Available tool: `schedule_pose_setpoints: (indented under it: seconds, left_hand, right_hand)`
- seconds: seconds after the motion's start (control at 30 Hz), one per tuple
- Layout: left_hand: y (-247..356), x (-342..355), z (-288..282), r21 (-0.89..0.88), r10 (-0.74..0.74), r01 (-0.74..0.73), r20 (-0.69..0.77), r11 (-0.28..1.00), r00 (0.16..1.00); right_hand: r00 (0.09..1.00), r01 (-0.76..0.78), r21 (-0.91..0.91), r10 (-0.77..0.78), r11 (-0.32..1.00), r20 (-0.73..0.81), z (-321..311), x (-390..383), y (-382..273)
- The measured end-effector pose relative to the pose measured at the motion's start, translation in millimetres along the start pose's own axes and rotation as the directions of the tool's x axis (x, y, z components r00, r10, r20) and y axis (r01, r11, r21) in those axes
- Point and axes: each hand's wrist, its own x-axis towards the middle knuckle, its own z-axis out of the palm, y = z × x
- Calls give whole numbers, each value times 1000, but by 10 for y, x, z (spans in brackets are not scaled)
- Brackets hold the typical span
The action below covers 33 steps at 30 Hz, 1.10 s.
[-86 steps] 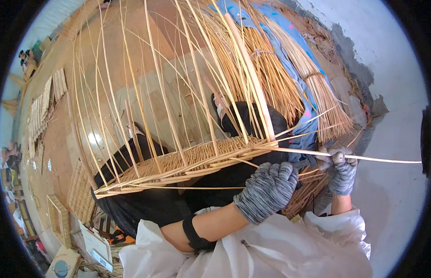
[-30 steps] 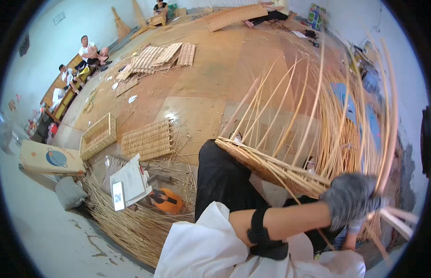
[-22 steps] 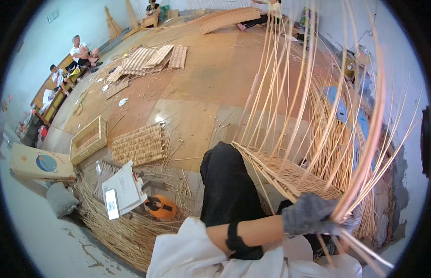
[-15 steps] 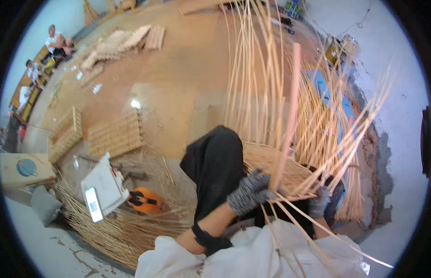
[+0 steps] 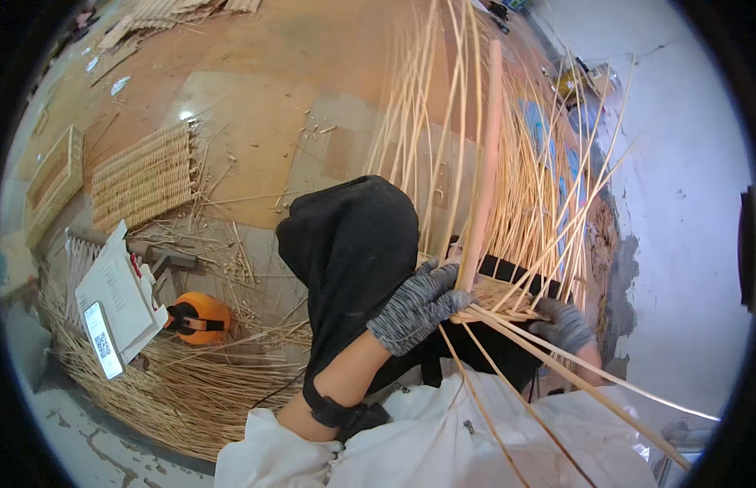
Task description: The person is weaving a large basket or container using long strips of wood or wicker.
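A woven wicker panel (image 5: 508,301) rests across my lap, seen nearly edge-on. My left hand (image 5: 418,307), in a grey knit glove, grips its left corner, at the foot of a thick pinkish peeled rod (image 5: 485,163). My right hand (image 5: 566,327), gloved alike, holds the panel's right end, its fingers partly hidden. Thin willow rods (image 5: 431,138) stand up from the far side. Another bunch of rods (image 5: 585,215) slants up to the right. Several loose rod ends (image 5: 585,370) cross over my white shirt toward me.
At left, a white board (image 5: 117,285) carries a phone (image 5: 103,340) beside an orange-black round tool (image 5: 200,319). Cut rods (image 5: 191,407) lie below. A slatted wicker panel (image 5: 142,175) and wooden frame (image 5: 54,187) are beyond. A wall (image 5: 679,163) bounds the right side.
The view has shifted, and the panel has tilted from showing its broad face to nearly edge-on. Both hands keep hold at its ends. The thick rod leans slightly differently.
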Motion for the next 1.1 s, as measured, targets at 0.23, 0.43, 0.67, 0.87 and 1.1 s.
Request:
schedule_pose_setpoints:
  seconds: [0.23, 0.43, 0.67, 0.87, 1.1]
  left_hand:
    - [40, 26, -44, 71, -47, 41, 77, 997, 996]
    - [78, 24, -108, 286, 74, -98, 96, 953, 993]
    - [473, 225, -202, 70, -129, 129, 4, 989, 992]
    - [449, 593, 171, -659, -556, 401, -32, 636, 831]
    - [461, 614, 165, -761, -599, 428, 66, 487, 798]
  right_hand:
    - [506, 803, 282, -851, 525, 141, -696, -193, -1347]
    - [419, 885, 204, -907, 418, 41, -609, -178, -1401]
    - [390, 885, 268, -921, 381, 22, -453, -146, -1250]
    - [383, 868, 321, -922, 379, 51, -233, -39, -1249]
    - [604, 727, 657, -641, 199, -473, 667, -159, -902]
